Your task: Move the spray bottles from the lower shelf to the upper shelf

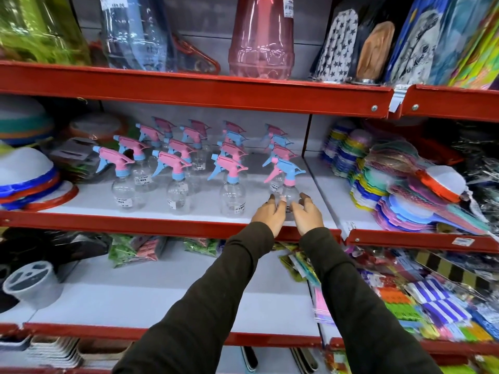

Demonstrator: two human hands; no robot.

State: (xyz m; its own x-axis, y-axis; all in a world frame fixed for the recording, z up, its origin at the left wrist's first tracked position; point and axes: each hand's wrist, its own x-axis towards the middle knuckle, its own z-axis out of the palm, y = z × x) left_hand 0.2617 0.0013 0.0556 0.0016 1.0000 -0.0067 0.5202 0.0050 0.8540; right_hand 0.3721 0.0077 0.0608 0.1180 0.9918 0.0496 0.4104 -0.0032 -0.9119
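Several clear spray bottles [176, 182] with pink and blue trigger heads stand in rows on the middle shelf [135, 224]. At the front right of the rows stands one bottle with a blue head and pink trigger [288, 184]. My left hand [268, 215] and my right hand [307, 215] cup its clear body from either side, fingertips on the plastic. The bottle is upright and its base, hidden behind my hands, seems to rest on the shelf. The shelf below [162, 292] shows a bare white surface between packets.
The top shelf [189, 89] carries tall green, clear and pink plastic bottles [260, 41] and packaged goods. Stacked bowls [29, 179] sit left of the sprayers. Netted colourful plastic pieces [405, 190] lie to the right, beyond a divider. Packets crowd the lower right.
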